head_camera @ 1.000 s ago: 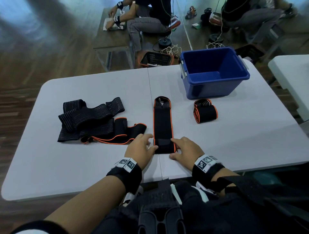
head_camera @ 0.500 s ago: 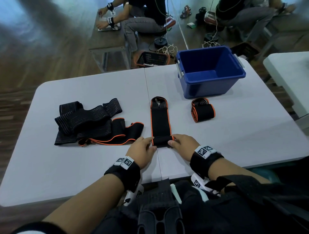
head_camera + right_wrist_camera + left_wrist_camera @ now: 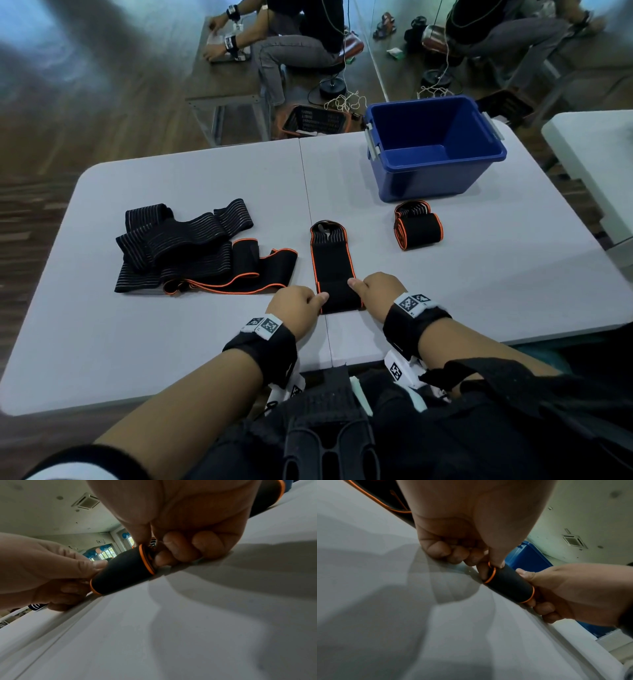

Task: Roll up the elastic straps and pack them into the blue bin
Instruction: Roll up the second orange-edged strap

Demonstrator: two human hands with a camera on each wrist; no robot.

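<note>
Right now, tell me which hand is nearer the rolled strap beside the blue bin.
Right. The right hand lies below the rolled strap; the left hand is farther left.

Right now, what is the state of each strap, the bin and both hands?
Strap being rolled: near end rolled, the rest flat on the table.
Rolled strap: rolled up, on the table beside the blue bin.
Pile of straps: unrolled, heaped.
Blue bin: open, no straps visible inside.
Left hand: pinches the roll's left end.
Right hand: pinches its right end.

Head view high, looking down; wrist views low, close; all share strap roll [image 3: 339, 297].
</note>
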